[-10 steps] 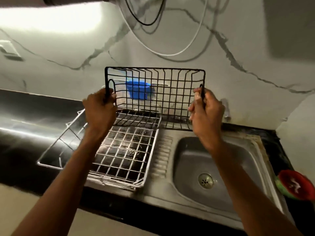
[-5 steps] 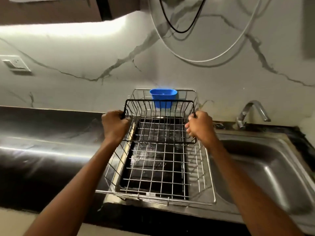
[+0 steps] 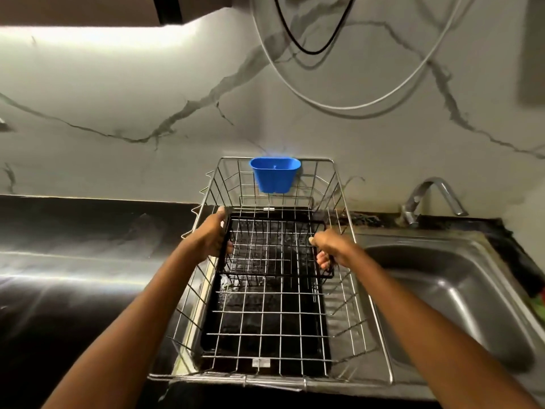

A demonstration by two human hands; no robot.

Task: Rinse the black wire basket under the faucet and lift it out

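Where it hung higher before, black wire basket [image 3: 275, 249] sunk into silver rack [image 3: 358, 293], both hands' fingers [image 3: 323, 262] clamped on its ends.

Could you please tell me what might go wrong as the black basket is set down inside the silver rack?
1. The black wire basket sits tight between the silver drying rack's sloped side wires, so its grid could snag them.
2. The left hand and right hand grip the basket's ends close to the rack's walls; fingers may get pinched.
3. The blue cup hangs on the rack's back rim; a jolt might dislodge it.
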